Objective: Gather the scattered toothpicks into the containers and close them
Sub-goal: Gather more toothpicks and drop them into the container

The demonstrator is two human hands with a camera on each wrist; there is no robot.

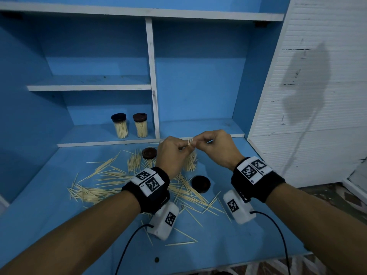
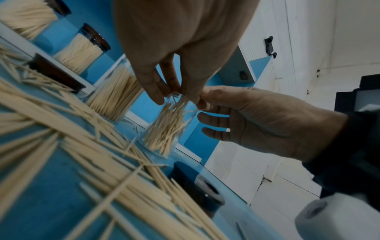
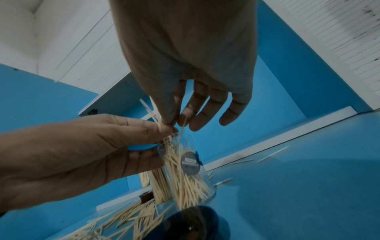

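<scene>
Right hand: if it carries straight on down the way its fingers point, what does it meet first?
Most likely the open mouth of the clear container directly under the right hand; its pinched toothpicks already reach into it. Depth is uncertain.

Under my arms the blue counter point(image 1: 248, 231) carries scattered toothpicks point(image 1: 111, 179), two loose dark lids point(image 1: 200, 184), and an open clear container point(image 3: 189, 175); two capped containers point(image 1: 130, 126) stand on the shelf point(image 1: 95, 135) behind.

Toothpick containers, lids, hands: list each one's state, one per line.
Two shelf containers: upright, lidded, full.
Labelled clear container: upright, lidless, partly filled.
Second open container: upright, lidless, nearly full.
Two loose lids: lying off on the desk.
Left hand: pinching toothpicks.
Right hand: pinching toothpicks.
Scattered toothpicks: lying loose.
</scene>
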